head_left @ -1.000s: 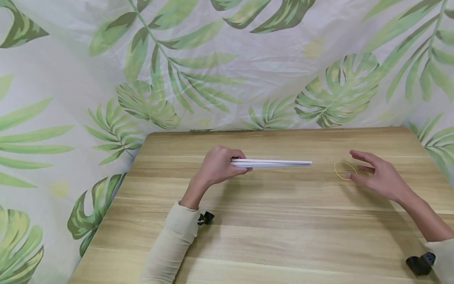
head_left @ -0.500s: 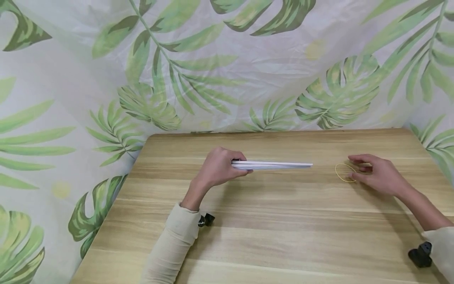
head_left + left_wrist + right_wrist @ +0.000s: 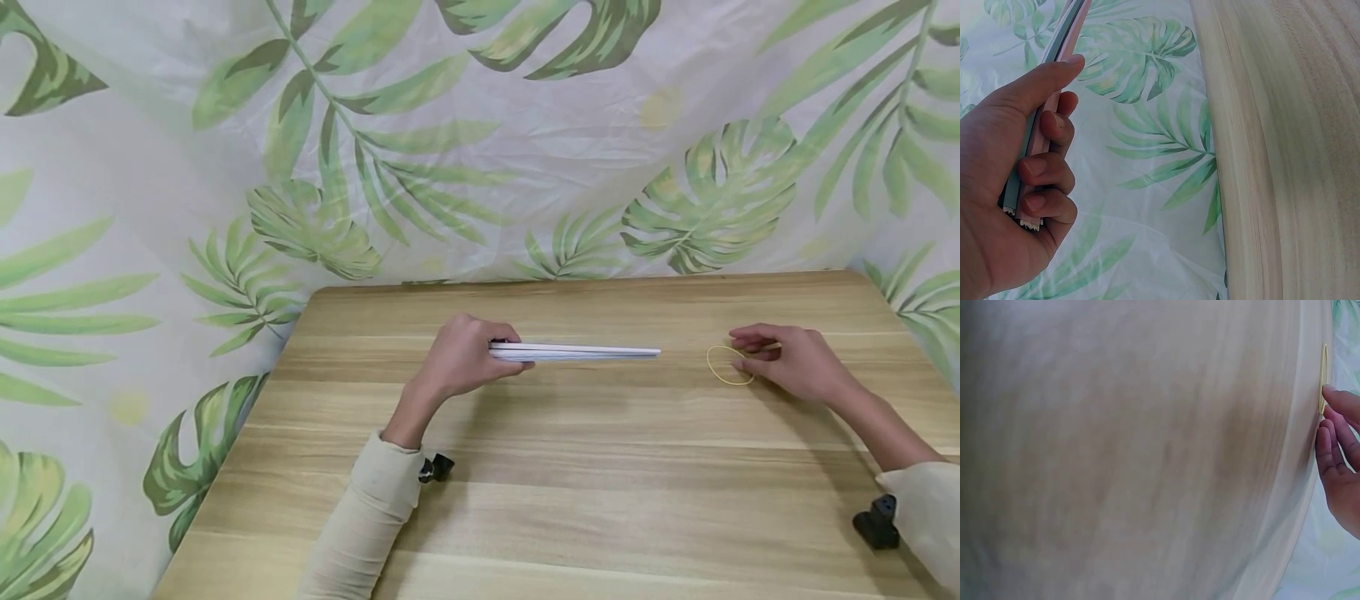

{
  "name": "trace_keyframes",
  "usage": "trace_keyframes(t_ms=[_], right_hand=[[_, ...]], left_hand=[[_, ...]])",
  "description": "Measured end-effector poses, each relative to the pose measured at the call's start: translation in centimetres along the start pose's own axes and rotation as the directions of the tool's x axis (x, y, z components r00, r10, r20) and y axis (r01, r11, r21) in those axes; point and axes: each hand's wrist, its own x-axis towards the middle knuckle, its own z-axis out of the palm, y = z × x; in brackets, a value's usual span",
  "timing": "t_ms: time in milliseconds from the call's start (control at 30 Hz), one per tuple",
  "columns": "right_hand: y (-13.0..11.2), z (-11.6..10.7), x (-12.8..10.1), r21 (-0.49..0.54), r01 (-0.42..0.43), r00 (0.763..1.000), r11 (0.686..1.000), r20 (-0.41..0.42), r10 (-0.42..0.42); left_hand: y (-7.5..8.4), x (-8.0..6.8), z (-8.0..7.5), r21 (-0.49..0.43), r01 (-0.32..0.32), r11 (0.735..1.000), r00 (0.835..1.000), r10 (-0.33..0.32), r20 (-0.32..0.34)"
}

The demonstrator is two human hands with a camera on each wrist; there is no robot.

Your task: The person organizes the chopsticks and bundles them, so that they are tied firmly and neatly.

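Observation:
My left hand (image 3: pixel 465 354) grips a bundle of slim tapered sticks that look like chopsticks (image 3: pixel 577 352), held level above the table with the thin ends to the right. In the left wrist view the sticks (image 3: pixel 1038 134) show pastel green and pink, with the thumb along them and the fingers curled around. A thin yellow rubber band (image 3: pixel 708 367) lies as a loop on the table. My right hand (image 3: pixel 802 362) is low at its right side, thumb and fingers bent but apart. In the right wrist view the thumb (image 3: pixel 1342 402) overlaps the band (image 3: pixel 1322 378).
The wooden table (image 3: pixel 570 500) reaches back to a leaf-patterned cloth (image 3: pixel 570 167), which also hangs at both sides. Small black devices sit at the left wrist (image 3: pixel 435 468) and the right wrist (image 3: pixel 877 522).
My right hand's fingers have drawn in from a wider spread and come closer to the rubber band, which keeps its place. The left hand holds the chopsticks nearly still.

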Motion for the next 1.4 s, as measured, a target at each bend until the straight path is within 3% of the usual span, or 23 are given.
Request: trace_keyframes(t_ms=[567, 900, 1200, 1400], right_hand=[[-0.9, 0.2, 0.8, -0.088, 0.024, 0.999, 0.996, 0.041, -0.02], [-2.1, -0.2, 0.4, -0.076, 0.023, 1.0, 0.997, 0.001, -0.023], [-3.8, -0.8, -0.2, 0.07, -0.06, 0.998, 0.996, 0.04, 0.057], [-5.3, -1.0, -0.4, 0.231, -0.132, 0.989, 0.964, 0.097, 0.112]], left_hand=[[0.1, 0.0, 0.1, 0.011, -0.005, 1.0, 1.0, 0.005, -0.01], [0.1, 0.0, 0.2, 0.021, -0.022, 1.0, 1.0, 0.022, -0.015], [0.3, 0.1, 0.2, 0.027, -0.023, 0.999, 1.0, 0.023, -0.01], [0.3, 0.2, 0.3, 0.029, -0.022, 0.999, 1.0, 0.022, -0.01]])
